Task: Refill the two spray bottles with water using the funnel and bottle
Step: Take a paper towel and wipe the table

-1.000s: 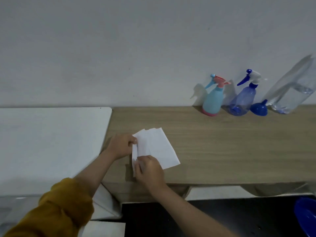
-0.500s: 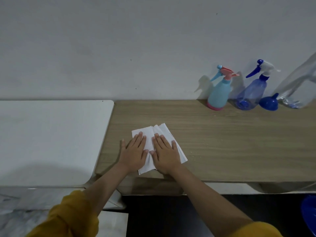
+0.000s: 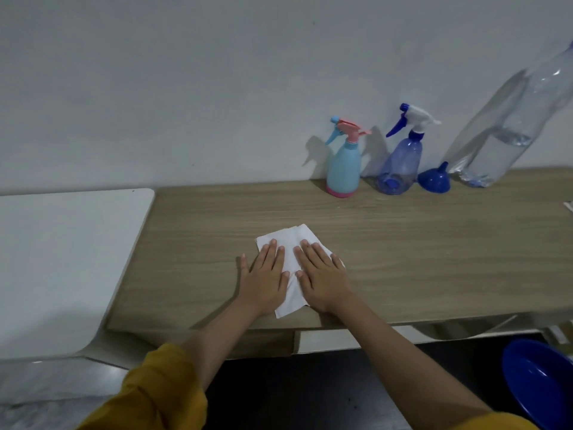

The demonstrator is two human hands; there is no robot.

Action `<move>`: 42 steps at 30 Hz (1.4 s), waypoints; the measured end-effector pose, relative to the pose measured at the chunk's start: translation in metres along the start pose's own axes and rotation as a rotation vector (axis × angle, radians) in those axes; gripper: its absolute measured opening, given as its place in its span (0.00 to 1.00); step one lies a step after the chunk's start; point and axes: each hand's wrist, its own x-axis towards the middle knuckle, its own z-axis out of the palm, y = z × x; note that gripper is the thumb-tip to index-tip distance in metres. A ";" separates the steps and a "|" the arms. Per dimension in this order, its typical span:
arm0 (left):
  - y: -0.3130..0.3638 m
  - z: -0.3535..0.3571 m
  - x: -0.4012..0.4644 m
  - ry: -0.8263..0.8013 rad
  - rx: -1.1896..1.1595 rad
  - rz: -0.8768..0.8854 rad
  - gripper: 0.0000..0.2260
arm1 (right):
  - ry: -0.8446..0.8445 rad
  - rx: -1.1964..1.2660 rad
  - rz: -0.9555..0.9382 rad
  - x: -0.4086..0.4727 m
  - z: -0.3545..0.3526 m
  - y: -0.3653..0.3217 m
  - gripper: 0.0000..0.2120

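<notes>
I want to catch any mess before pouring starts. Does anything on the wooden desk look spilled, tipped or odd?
No spill or damage shows. The small blue plastic funnel sits upside down, spout up, between the translucent blue spray bottle and the large clear water bottle.

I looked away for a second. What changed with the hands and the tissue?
Both hands let go of the tissue edge and now press it flat on the table, left hand beside right hand. The spray bottles, funnel and water bottle stayed put.
</notes>
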 end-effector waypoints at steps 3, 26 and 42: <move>0.033 0.003 0.017 0.012 0.020 0.002 0.27 | 0.006 -0.006 -0.004 -0.005 -0.012 0.036 0.35; 0.265 0.019 0.146 0.032 0.059 0.029 0.26 | 0.024 -0.001 0.064 -0.023 -0.090 0.280 0.29; 0.394 0.034 0.142 -0.037 0.025 0.251 0.26 | 0.056 -0.012 0.284 -0.118 -0.116 0.374 0.27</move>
